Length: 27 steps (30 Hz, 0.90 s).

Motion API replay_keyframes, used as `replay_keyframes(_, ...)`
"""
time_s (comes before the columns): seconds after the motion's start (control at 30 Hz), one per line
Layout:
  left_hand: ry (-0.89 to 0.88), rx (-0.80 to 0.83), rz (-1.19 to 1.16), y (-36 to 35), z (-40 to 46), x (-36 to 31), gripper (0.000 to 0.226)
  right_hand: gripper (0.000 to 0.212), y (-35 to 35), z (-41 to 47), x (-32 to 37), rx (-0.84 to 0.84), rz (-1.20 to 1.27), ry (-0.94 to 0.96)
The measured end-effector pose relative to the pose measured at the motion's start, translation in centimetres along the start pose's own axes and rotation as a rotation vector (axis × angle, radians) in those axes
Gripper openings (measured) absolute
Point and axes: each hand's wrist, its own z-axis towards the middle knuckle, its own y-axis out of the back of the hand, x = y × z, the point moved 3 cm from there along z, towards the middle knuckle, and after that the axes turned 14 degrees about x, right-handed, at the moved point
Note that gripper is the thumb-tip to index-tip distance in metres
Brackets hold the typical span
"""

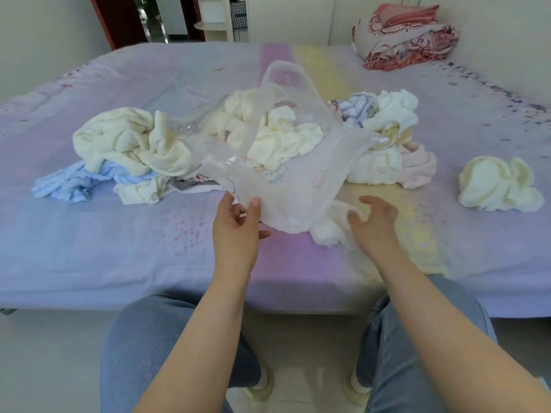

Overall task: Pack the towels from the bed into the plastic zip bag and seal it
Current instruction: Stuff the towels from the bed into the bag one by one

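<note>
While the person sits at the bed's [89, 248] near edge, the left hand [238, 225] pinches the lower edge of the plastic zip bag [298, 186], lifting it above the sheet. At about three o'clock from it, the right hand [375, 222] reaches with loosely spread fingers onto a cream towel [331, 231], not yet gripping. Farther off, towel heaps lie at ten [131, 144], twelve [277, 135], one [387, 141] and three o'clock [498, 183]. The bag looks empty, so packing appears barely begun; sealing remains.
</note>
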Motion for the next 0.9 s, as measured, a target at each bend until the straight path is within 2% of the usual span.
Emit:
replay_keyframes(0.07,-0.011,-0.012,-0.011,0.3,0.5,-0.6,0.025,0.066,-2.3,0.9,0.1,0.180,-0.213,0.013)
replay_keyframes(0.13,-0.015,-0.033,-0.015,0.5,1.0,-1.1,0.017,0.081,-4.3,1.9,0.6,0.276,-0.402,0.027)
replay_keyframes(0.2,-0.010,-0.046,-0.024,0.4,1.5,-1.6,0.007,0.083,-5.7,2.7,0.9,0.324,-0.572,0.046)
replay_keyframes(0.23,-0.006,-0.048,-0.030,0.4,1.8,-1.8,0.007,0.077,-6.0,3.1,0.8,0.315,-0.582,0.057)
replay_keyframes(0.33,0.000,-0.035,-0.064,0.6,2.8,-2.2,0.011,0.040,-5.7,3.1,-0.1,0.218,-0.430,0.130)
replay_keyframes(0.4,-0.005,-0.025,-0.070,0.8,3.2,-2.3,0.011,0.028,-4.7,2.3,-0.6,0.188,-0.277,0.185)
replay_keyframes(0.47,-0.004,-0.022,-0.043,0.9,3.3,-2.4,0.014,0.025,-3.0,0.5,-0.4,0.174,0.011,0.198)
replay_keyframes(0.57,-0.005,-0.016,-0.012,0.9,3.0,-2.4,0.017,0.023,-0.1,-3.1,0.6,0.046,0.364,0.213)
replay_keyframes(0.7,-0.025,0.021,-0.005,0.3,2.4,-2.5,0.011,0.024,3.6,-7.0,3.9,-0.076,0.913,0.248)
replay_keyframes(0.8,-0.021,0.068,0.041,-0.2,2.2,-2.1,0.010,0.022,6.3,-9.6,8.7,0.006,0.912,0.399)
replay_keyframes(0.9,-0.029,0.116,0.112,-0.3,1.9,-2.0,0.028,0.019,8.0,-11.5,14.2,0.085,0.791,0.617)
